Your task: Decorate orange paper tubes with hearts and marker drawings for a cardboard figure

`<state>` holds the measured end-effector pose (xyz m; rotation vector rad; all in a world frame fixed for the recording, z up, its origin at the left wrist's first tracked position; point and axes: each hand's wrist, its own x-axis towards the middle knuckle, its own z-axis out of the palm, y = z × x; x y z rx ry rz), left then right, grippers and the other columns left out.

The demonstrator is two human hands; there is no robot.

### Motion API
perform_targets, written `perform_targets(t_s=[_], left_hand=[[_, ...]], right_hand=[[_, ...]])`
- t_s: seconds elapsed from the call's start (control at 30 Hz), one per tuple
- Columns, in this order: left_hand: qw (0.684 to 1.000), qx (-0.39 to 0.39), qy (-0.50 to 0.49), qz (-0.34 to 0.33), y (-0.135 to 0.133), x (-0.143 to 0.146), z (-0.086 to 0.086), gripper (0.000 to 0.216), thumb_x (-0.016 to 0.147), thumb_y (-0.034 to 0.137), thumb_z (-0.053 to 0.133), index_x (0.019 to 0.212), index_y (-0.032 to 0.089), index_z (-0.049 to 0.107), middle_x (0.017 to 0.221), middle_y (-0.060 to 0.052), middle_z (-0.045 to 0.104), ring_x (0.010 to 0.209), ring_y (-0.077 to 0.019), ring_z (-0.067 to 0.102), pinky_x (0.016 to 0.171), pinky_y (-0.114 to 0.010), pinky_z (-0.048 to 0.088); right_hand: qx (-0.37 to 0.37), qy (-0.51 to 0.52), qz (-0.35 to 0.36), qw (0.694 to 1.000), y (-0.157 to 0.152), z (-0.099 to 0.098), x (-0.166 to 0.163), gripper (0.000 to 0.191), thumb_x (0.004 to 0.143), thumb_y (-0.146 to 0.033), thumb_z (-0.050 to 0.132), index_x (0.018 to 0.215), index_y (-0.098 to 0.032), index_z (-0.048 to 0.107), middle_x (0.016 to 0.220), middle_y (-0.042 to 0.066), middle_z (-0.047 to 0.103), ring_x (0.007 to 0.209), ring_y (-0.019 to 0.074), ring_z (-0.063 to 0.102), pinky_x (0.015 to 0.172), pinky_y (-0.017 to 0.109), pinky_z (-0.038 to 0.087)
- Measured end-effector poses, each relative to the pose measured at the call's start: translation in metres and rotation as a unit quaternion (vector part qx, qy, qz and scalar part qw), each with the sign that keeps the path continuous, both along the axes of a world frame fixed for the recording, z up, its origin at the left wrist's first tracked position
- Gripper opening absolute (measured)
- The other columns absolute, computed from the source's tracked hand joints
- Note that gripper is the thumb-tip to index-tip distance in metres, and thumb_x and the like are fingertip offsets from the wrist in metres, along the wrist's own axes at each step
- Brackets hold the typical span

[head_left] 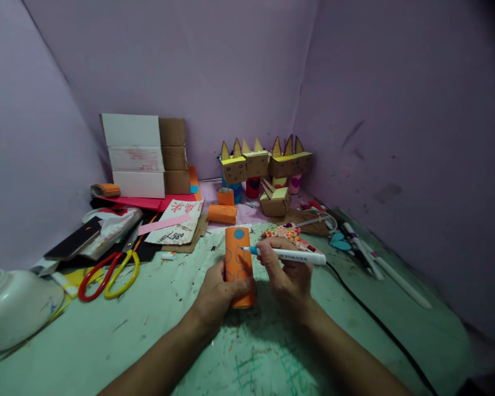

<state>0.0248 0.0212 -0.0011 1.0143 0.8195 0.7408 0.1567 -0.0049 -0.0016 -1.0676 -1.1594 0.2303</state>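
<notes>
My left hand [217, 295] is wrapped round the lower part of an orange paper-covered tube [238, 261] lying on the green mat [157, 335]. The tube bears a blue dot near its far end and thin drawn lines along its side. My right hand [286, 272] grips a white marker with a blue tip [291, 254], and that tip touches the tube's right side. Both hands are closed on what they hold.
Red and yellow scissors [109, 273] lie left of the tube, a white bowl [16, 305] at far left. Cardboard animal figures [266, 165], orange rolls [221, 213], folded boxes [142, 155], papers and a phone [73, 240] crowd the back. Pens [371, 256] and a black cable [379, 324] run right.
</notes>
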Motion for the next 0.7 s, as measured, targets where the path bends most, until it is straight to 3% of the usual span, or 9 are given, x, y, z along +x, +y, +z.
perform_targets(t_s=[0.37,0.7], left_hand=[[1.0,0.01,0.004,-0.001,0.0006,0.0007,0.002,0.038,0.055,0.021,0.077,0.088,0.012,0.062,0.068,0.0,0.06,0.058,-0.0122,0.051,0.053,-0.023,0.041],[1.0,0.007,-0.001,-0.004,0.0018,0.0,-0.0025,0.045,0.054,0.022,0.078,0.094,0.01,0.061,0.074,-0.002,0.063,0.063,-0.0143,0.054,0.056,-0.024,0.043]], right_hand=[[-0.011,-0.037,-0.007,0.999,0.0021,0.0017,-0.0013,0.013,0.086,-0.025,0.057,0.076,-0.02,0.063,0.066,0.001,0.065,0.059,0.0147,0.06,0.055,0.027,0.048],[-0.011,-0.026,-0.008,1.0,0.0034,0.0017,-0.0009,0.014,0.086,-0.025,0.057,0.075,-0.02,0.063,0.065,0.0,0.064,0.057,0.0138,0.058,0.053,0.026,0.047]])
